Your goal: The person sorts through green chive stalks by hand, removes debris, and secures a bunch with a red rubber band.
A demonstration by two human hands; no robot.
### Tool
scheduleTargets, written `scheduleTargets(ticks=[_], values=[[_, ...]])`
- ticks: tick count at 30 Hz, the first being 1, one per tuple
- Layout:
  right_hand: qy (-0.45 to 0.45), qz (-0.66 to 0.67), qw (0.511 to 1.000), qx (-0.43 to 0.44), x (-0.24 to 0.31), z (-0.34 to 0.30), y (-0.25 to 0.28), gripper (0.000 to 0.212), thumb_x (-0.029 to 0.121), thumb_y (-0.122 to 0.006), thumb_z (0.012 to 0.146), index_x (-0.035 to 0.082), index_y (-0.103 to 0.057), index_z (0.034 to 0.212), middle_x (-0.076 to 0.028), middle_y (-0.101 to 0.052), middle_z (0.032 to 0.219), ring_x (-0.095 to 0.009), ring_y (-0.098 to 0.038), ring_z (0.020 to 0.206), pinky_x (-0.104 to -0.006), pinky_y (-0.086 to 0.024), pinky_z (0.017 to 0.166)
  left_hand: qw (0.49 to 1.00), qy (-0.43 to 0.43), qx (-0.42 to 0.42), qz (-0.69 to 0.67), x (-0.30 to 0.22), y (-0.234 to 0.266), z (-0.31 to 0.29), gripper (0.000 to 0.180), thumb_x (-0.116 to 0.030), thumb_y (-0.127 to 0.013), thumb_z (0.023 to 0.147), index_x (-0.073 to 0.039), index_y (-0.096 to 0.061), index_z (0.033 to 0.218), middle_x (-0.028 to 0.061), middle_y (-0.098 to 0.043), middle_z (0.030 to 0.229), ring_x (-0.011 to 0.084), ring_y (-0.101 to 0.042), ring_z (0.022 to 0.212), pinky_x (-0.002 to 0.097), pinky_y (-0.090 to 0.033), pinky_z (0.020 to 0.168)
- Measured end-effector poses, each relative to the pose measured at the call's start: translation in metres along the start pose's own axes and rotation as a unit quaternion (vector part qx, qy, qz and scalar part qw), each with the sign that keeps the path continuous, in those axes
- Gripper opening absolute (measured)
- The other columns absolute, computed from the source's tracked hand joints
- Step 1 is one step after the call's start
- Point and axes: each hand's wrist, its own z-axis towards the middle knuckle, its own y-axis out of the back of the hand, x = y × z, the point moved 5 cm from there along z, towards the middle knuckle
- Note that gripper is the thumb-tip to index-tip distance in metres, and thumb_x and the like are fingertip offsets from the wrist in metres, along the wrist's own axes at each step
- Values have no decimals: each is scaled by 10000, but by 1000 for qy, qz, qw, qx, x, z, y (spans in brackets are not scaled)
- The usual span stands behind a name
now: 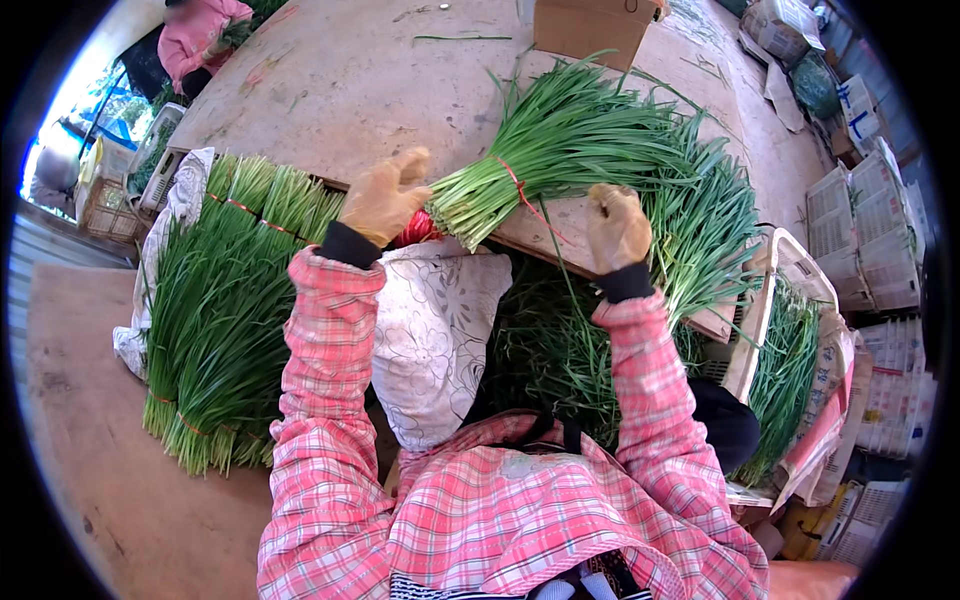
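Centrally, bunch (565,150) lies on table (400,90), red tie (513,180) around its stems (470,195). Left hand (383,203), thumb and fingers parted, is just beside the stems. Right hand (620,230), fingers curled, is near the leaves (610,125); cannot tell whether it pinches anything.

You stretch both forearms (325,370) toward the tied bundle (560,150), hands raised at its near side.

Your left hand (385,200) is just left of the bundle's cut ends, fingers bent; your right hand (618,228) is at its leafy near edge, fingers curled inward. Your dark-cuffed wrists (348,246) sit nearer you than the bundle. Neither grip is clear.
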Motion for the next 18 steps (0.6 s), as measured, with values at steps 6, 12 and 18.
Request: scheduleTargets(ticks=[6, 12, 18], values=[[113, 101, 982, 114, 83, -28, -64, 151, 161, -655, 736, 125, -667, 882, -108, -593, 796, -277, -601, 713, -375, -478, 613, 988, 49, -80, -126, 41, -42, -9, 293, -7, -599, 780, 3, -609, 1073, 67, -664, 879, 106, -621, 796, 241, -490, 748], [186, 53, 973, 126, 92, -22, -104, 104, 148, -625, 704, 95, -642, 791, -107, -582, 787, -285, -591, 709, -384, -459, 592, 958, 90, -87, -259, 77, -76, -27, 285, 70, -569, 784, 22, -555, 1065, 82, -643, 881, 119, -616, 764, 255, -523, 695], [274, 37, 954, 115, 102, -34, -101, 78, 71, -585, 661, 85, -553, 731, -66, -552, 708, -262, -570, 654, -360, -438, 543, 909, 105, -88, -394, 67, -79, -31, 272, 73, -541, 802, 21, -518, 1068, 86, -637, 883, 134, -625, 747, 256, -534, 633]])
